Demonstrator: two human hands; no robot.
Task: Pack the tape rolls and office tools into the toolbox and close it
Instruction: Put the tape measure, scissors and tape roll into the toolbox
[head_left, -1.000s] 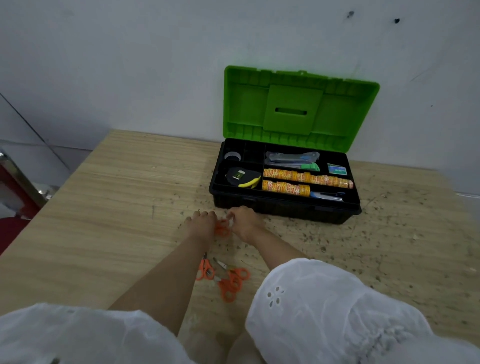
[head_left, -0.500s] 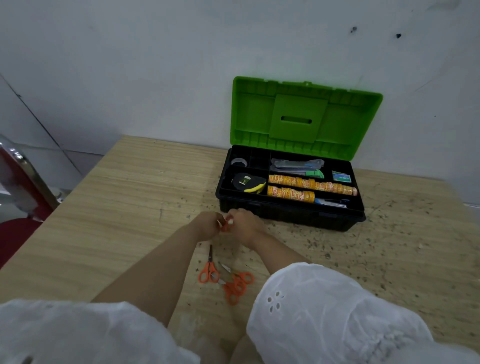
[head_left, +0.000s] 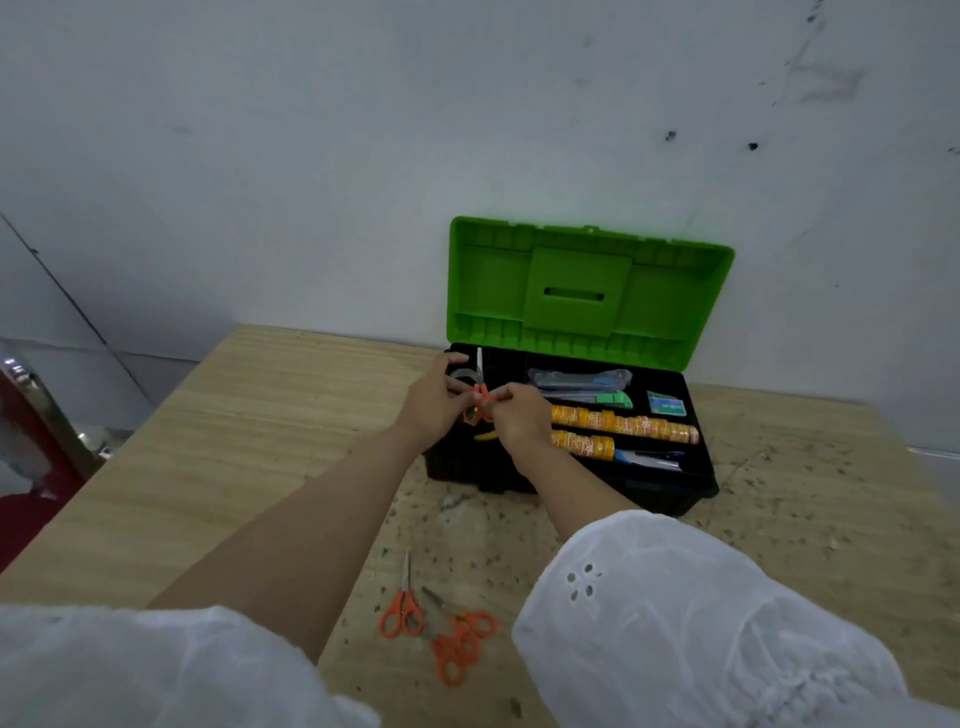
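The held scissors (head_left: 480, 388) sit between the fingertips of both hands. The orange handles are at the fingers, and the blades, apparently closed, point away from them toward the lid (head_left: 582, 291).

- The left hand (head_left: 434, 402) has its fingers curled round the handle end from the left.
- The right hand (head_left: 519, 421) pinches the same end from the right.
- The two-handed grip probably keeps the blades shut and lined up with a slot.

The scissors hang above the left compartments of the toolbox (head_left: 649, 493) and are not yet released. Just beyond the left fingertips, a clear tape roll (head_left: 460, 374) lies in the back-left compartment. Right of the right-hand fingers, orange tape rolls (head_left: 623, 423) lie end to end in long slots, a placement that stops them rolling.

The lid stands open against the wall, which leaves the tray free for access from above. Well behind the fingers, toward the person, loose scissors (head_left: 457, 642) lie on the table (head_left: 234, 441). These are judged still to be packed before closing
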